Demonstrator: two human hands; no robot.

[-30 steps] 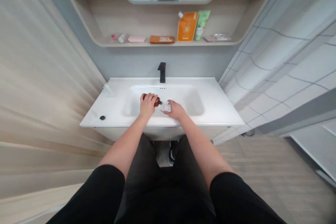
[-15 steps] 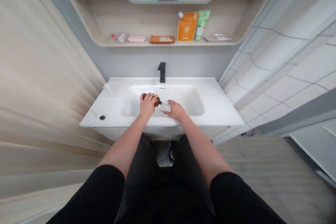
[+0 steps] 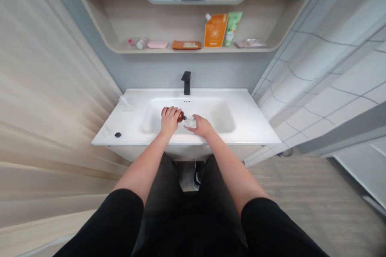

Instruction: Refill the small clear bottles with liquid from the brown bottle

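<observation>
My left hand (image 3: 169,121) is wrapped round a reddish-brown bottle (image 3: 180,117) tipped on its side, its dark neck pointing right. The neck is at the opening of a small clear container (image 3: 189,122), which my right hand (image 3: 202,126) grips from the right between thumb and fingers. Both are held over the white sink basin (image 3: 221,116). Whether liquid is flowing is too small to tell. On the counter to the left lies a small black cap (image 3: 118,135).
A black faucet (image 3: 186,83) rises behind the basin. A clear pump bottle (image 3: 125,103) stands at the counter's back left. Above, a shelf (image 3: 132,51) holds an orange pouch (image 3: 216,30), a green tube (image 3: 232,28) and a pink bar (image 3: 157,44). A beige curtain (image 3: 54,88) hangs at left.
</observation>
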